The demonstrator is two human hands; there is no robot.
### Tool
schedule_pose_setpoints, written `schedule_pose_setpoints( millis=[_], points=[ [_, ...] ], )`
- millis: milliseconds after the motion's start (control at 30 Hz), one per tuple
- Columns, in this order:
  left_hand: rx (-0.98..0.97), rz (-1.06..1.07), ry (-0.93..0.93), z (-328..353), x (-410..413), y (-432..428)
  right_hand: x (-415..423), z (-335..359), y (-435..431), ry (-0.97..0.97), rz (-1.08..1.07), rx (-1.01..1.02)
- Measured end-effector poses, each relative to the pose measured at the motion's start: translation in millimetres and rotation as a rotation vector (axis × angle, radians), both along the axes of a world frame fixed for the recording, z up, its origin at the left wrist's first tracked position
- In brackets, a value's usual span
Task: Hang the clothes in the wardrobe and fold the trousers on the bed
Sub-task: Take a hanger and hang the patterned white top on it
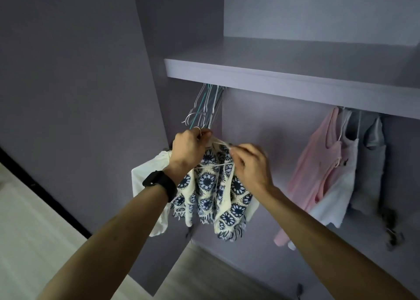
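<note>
A cream crochet top (211, 195) with dark blue round motifs and a fringed hem hangs in front of the open wardrobe. It sits on a thin white wire hanger (219, 143). My left hand (189, 148), with a black watch on its wrist, grips the hanger's hook end at the top. My right hand (251, 163) pinches the top's thin strap near the hanger's right arm. A white garment (150, 176) hangs behind my left wrist, partly hidden.
Several bare wire hangers (205, 106) hang under the wardrobe shelf (272, 79) just above my hands. On the right hang a pink top (318, 167), a white top (338, 195) and a grey garment (372, 170). The wardrobe door (68, 95) stands at the left.
</note>
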State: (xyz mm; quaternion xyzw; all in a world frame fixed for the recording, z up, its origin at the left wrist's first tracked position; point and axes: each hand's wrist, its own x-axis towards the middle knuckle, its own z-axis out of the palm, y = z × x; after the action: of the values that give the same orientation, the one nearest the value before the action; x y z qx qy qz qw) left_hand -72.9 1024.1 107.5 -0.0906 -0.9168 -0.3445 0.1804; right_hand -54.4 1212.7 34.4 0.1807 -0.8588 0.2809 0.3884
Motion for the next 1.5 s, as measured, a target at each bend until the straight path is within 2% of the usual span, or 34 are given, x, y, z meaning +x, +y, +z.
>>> schedule_pose_setpoints(
  millis=[100,133,233,333,400,500,600,700,767,867,1033,1133,1367,1500],
  points=[
    [-0.010,-0.047,-0.031,-1,2,8,13,-4,-8,-0.134,0.206,0.003],
    [-0.006,-0.056,-0.031,-1,3,10,12,-2,-4,-0.135,0.174,-0.053],
    [0.033,-0.054,-0.038,-3,6,13,4,6,24,-0.161,-0.101,-0.196],
    [0.051,-0.044,-0.043,0,5,12,-4,13,36,-0.331,-0.183,0.031],
    [0.062,-0.033,-0.022,0,5,16,-8,17,37,-0.294,-0.170,0.109],
    [0.025,0.007,0.022,-7,7,28,-6,24,34,-0.255,-0.185,0.120],
    [0.020,0.048,0.001,-13,8,35,6,27,8,-0.221,-0.085,0.042],
    [-0.019,0.045,-0.046,-15,8,34,13,21,-7,-0.354,-0.004,0.118],
    [0.032,0.039,-0.073,-13,6,25,12,15,8,-0.421,-0.073,0.151],
    [0.013,-0.035,-0.172,-4,1,5,11,10,37,-0.418,-0.159,0.132],
    [-0.060,-0.174,-0.253,-1,-4,-6,-2,10,54,-0.488,0.055,0.319],
    [-0.175,-0.266,-0.240,-3,-10,-3,2,1,56,-0.551,0.025,0.395],
    [-0.073,-0.503,-0.299,-22,-43,19,17,-9,43,-0.620,0.021,0.211],
    [-0.085,-0.659,-0.249,-40,-60,27,30,-14,36,-0.628,-0.092,0.139]
  ],
)
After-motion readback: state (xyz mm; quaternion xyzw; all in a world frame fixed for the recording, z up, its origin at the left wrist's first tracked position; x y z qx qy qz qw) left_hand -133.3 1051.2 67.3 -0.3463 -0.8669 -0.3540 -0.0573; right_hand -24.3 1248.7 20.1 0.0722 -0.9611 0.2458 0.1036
